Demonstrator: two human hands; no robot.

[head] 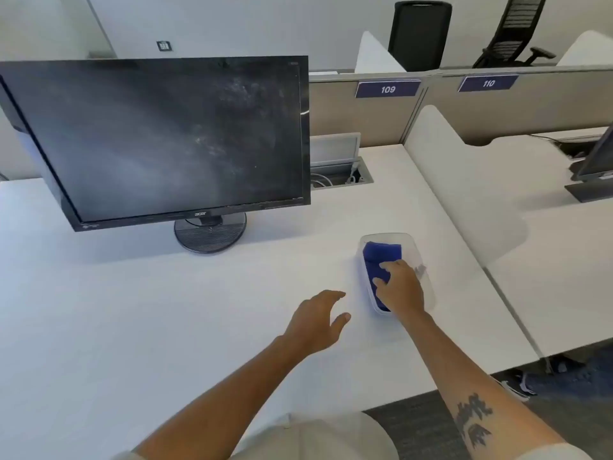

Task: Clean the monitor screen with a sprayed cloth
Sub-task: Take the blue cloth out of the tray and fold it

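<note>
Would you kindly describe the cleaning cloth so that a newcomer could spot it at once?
Start at the black monitor on the white desk, then look right of its round stand to the clear plastic tub. The cloth lies inside it, under the right hand. It is the only deep blue thing on the desk.

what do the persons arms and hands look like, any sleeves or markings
Both forearms are bare, with no sleeves, gloves, watch or rings showing. The left hand and its arm carry no markings. The arm behind the right hand has a dark tattoo on the forearm, a jagged, leaf-like shape in black ink. Light beige clothing shows at the bottom edge.
</note>
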